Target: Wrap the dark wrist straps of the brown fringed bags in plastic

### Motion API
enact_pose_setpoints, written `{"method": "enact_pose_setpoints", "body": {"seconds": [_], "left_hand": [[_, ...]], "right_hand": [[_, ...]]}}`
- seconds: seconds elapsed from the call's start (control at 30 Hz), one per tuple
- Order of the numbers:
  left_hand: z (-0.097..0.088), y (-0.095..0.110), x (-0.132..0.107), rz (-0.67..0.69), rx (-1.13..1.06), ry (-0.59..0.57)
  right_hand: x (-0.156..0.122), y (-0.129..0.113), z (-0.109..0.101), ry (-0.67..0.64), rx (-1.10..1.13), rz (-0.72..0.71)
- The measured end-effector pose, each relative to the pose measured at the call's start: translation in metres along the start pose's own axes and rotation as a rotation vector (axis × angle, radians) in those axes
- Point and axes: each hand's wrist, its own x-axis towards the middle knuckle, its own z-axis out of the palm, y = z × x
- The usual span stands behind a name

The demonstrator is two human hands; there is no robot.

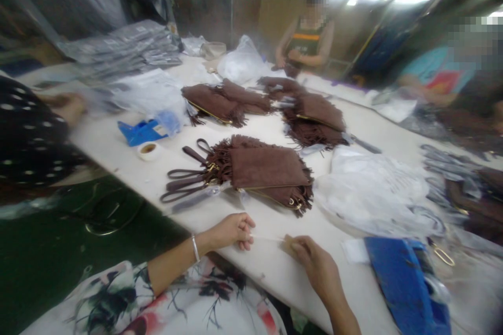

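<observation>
My left hand (236, 231) is near the table's front edge, its fingers curled in a pinch. A thin, pale, see-through strip (269, 238) runs from it to my right hand (314, 261), whose thumb and fingers are pressed together on the other end. Blur hides whether the strip is tape or thread. Just beyond my hands lies a pile of brown fringed pouches (269, 167) with gold zips. Their wrist straps (184, 183) point left. To the right of my right hand stands a blue tape dispenser (404, 277).
Scissors (442, 254) lie beyond the dispenser. White plastic bags (373, 188) cover the right side. More brown pouches (318, 115) lie farther back, near a second blue dispenser (137, 132) and a tape roll (148, 150). Co-workers sit around the table; one dotted sleeve (31, 136) is at left.
</observation>
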Motion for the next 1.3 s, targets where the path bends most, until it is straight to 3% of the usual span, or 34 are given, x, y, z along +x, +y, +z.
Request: {"method": "enact_pose_setpoints", "body": {"seconds": [0.27, 0.43, 0.53, 0.6, 0.67, 0.8, 0.97, 1.03, 1.2, 1.3], "left_hand": [[-0.006, -0.009, 0.003, -0.013, 0.068, 0.004], [-0.007, -0.005, 0.002, -0.041, 0.128, 0.062], [-0.005, -0.003, 0.002, -0.052, 0.23, 0.098], [-0.004, -0.001, -0.001, -0.018, 0.294, 0.112], [-0.004, 0.002, -0.005, 0.047, 0.344, 0.124], [-0.01, 0.004, -0.014, 0.107, 0.34, 0.174], [-0.022, 0.006, -0.024, 0.021, 0.246, 0.212], [-0.028, 0.015, -0.028, 0.107, 0.355, 0.304], [-0.05, 0.046, -0.026, 0.548, 0.866, 0.73], [-0.061, 0.052, -0.01, 0.575, 1.012, 0.8]], "right_hand": [[0.001, 0.017, -0.004, 0.023, 0.096, 0.07], [-0.002, 0.013, -0.003, 0.035, -0.152, 0.067], [-0.002, -0.011, 0.011, 0.201, -0.36, -0.087], [-0.002, -0.037, 0.025, 0.235, -0.273, -0.24], [-0.001, -0.066, 0.041, 0.136, -0.031, -0.325], [0.005, -0.105, 0.066, -0.037, 0.367, -0.244], [0.02, -0.109, 0.078, -0.012, 0.353, -0.308], [0.026, -0.108, 0.08, 0.065, 0.235, -0.373], [0.036, -0.117, 0.078, 0.182, 0.077, -0.421], [0.044, -0.133, 0.07, 0.242, 0.102, -0.451]]}}
